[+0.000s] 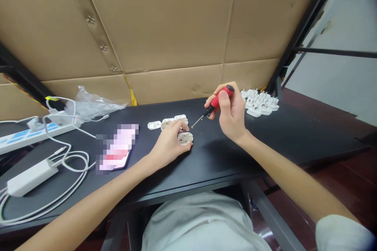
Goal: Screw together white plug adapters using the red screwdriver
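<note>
A white plug casing [185, 138] lies open on the black desk [224, 156], near the centre of the frame, with small brass-coloured metal parts showing inside; its detail is too small to make out. The left hand [166, 147] rests just behind it, its fingers [179, 125] curved down with the tips against the casing's far side. The right hand [231, 115] is raised to the right, its fingers [209, 101] closed round the red handle of a small screwdriver [219, 98]. The thin shaft slants down-left, its tip near the casing but not touching it.

More white plug parts [154, 125] sit just beyond the left hand, partly hidden by it. A heap of white plugs [259, 102] lies at the desk's upper right. At left are a pixelated phone [116, 147], a power strip [32, 135], a white charger [31, 176] with cables and a plastic bag [91, 105].
</note>
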A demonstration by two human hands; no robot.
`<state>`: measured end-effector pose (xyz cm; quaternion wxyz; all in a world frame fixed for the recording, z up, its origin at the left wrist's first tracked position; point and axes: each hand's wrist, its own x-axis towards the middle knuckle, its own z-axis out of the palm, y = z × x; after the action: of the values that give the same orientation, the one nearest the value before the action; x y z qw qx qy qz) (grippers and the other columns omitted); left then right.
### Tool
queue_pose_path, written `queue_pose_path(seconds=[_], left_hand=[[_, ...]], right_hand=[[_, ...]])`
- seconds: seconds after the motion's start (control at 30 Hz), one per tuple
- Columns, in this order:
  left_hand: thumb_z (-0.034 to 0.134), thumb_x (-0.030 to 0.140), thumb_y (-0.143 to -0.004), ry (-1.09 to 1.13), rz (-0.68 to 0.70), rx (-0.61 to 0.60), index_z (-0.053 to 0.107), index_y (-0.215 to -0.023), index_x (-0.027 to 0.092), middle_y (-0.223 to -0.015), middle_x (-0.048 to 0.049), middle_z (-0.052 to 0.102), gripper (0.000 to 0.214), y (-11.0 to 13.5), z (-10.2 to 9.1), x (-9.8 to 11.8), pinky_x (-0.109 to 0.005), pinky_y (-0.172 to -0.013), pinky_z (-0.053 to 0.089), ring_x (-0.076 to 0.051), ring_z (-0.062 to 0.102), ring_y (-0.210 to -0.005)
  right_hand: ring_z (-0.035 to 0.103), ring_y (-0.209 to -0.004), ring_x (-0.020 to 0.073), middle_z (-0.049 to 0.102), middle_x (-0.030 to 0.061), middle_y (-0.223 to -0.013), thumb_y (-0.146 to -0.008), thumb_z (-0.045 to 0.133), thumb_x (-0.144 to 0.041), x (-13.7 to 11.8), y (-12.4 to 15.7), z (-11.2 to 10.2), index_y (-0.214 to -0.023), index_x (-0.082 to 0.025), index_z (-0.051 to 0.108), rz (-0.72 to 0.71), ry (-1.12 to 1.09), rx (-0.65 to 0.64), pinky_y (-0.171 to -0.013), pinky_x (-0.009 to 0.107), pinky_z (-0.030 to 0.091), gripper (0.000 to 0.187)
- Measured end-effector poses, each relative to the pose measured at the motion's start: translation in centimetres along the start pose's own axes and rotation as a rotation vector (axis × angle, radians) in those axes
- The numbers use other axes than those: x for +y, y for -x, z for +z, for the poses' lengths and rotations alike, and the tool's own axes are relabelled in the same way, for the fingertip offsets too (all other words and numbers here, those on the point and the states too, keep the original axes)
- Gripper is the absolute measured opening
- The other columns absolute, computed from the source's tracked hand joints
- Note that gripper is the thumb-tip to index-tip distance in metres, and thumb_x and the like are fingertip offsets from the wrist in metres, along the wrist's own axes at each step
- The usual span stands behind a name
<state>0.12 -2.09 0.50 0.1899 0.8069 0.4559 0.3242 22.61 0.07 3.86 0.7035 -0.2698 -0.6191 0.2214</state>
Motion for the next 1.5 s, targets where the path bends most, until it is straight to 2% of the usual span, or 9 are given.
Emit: queue_pose_path(seconds=[0.1, 0.23, 0.3, 0.4, 0.53, 0.67, 0.93, 1.5], left_hand=[[0.082, 0.025, -0.078, 0.059, 0.003, 0.035, 0.061, -0.106, 0.026, -0.111, -0.0046, 0.070, 0.035, 0.1, 0.1, -0.3, -0.038, -0.078, 0.058, -0.027, 0.067, -0.103], [0.087, 0.030, -0.080, 0.119, 0.035, 0.007, 0.060, -0.097, 0.026, -0.113, -0.0055, 0.067, 0.032, 0.1, 0.2, -0.5, -0.037, -0.075, 0.064, -0.025, 0.066, -0.101], [0.088, 0.031, -0.082, 0.135, 0.057, -0.001, 0.063, -0.099, 0.025, -0.116, -0.0057, 0.067, 0.031, 0.1, 0.3, -0.5, -0.038, -0.078, 0.066, -0.025, 0.067, -0.103], [0.088, 0.033, -0.086, 0.101, 0.079, 0.056, 0.068, -0.106, 0.026, -0.119, -0.0068, 0.069, 0.029, 0.1, 0.5, -0.3, -0.042, -0.087, 0.066, -0.027, 0.069, -0.110], [0.083, 0.033, -0.095, 0.036, 0.131, 0.177, 0.076, -0.111, 0.026, -0.121, -0.0082, 0.075, 0.018, 0.1, 0.5, 0.2, -0.050, -0.104, 0.060, -0.030, 0.072, -0.118], [0.080, 0.031, -0.100, 0.069, 0.183, 0.217, 0.081, -0.110, 0.027, -0.124, -0.0080, 0.078, 0.011, 0.0, 0.3, 0.4, -0.050, -0.112, 0.056, -0.029, 0.075, -0.121], [0.077, 0.029, -0.104, 0.079, 0.203, 0.269, 0.082, -0.100, 0.026, -0.118, -0.0064, 0.080, 0.008, 0.0, 0.3, 0.6, -0.047, -0.108, 0.056, -0.027, 0.075, -0.116], [0.073, 0.034, -0.105, 0.081, 0.169, 0.267, 0.080, -0.096, 0.027, -0.111, -0.0062, 0.082, 0.014, 0.0, 0.2, 1.3, -0.048, -0.106, 0.057, -0.028, 0.075, -0.111]], right_hand=[[0.060, -0.048, 0.0098, 0.072, -0.0043, -0.079, -0.113, 0.058, -0.062, 0.0, -0.1, 0.0, -0.104, -0.029, 0.057, -0.010, -0.004, 0.009, -0.045, 0.025, 0.049, 0.034], [0.060, -0.048, 0.0097, 0.072, -0.0038, -0.079, -0.113, 0.058, -0.061, -0.2, 0.0, 0.0, -0.103, -0.028, 0.057, -0.017, -0.006, 0.018, -0.044, 0.026, 0.049, 0.035], [0.060, -0.048, 0.0096, 0.072, -0.0039, -0.079, -0.113, 0.058, -0.061, -0.3, 0.0, 0.1, -0.103, -0.028, 0.057, -0.020, -0.006, 0.021, -0.044, 0.026, 0.049, 0.034], [0.060, -0.048, 0.0097, 0.073, -0.0039, -0.079, -0.113, 0.058, -0.060, -0.3, 0.0, 0.1, -0.103, -0.028, 0.057, -0.023, -0.011, 0.023, -0.044, 0.026, 0.048, 0.033], [0.060, -0.048, 0.0098, 0.074, -0.0035, -0.080, -0.114, 0.057, -0.059, -0.2, 0.1, 0.1, -0.104, -0.029, 0.058, -0.033, -0.026, 0.030, -0.044, 0.026, 0.048, 0.032], [0.060, -0.048, 0.0099, 0.074, -0.0036, -0.080, -0.114, 0.058, -0.060, -0.2, 0.1, 0.2, -0.105, -0.029, 0.058, -0.031, -0.050, 0.034, -0.043, 0.025, 0.048, 0.032], [0.060, -0.048, 0.0100, 0.072, -0.0044, -0.078, -0.114, 0.058, -0.060, -0.3, 0.1, 0.2, -0.104, -0.029, 0.058, -0.032, -0.052, 0.028, -0.044, 0.025, 0.049, 0.032], [0.062, -0.051, 0.0109, 0.071, -0.0043, -0.078, -0.113, 0.057, -0.061, -0.5, 0.2, 0.1, -0.105, -0.030, 0.057, -0.022, -0.043, 0.024, -0.044, 0.024, 0.050, 0.033]])
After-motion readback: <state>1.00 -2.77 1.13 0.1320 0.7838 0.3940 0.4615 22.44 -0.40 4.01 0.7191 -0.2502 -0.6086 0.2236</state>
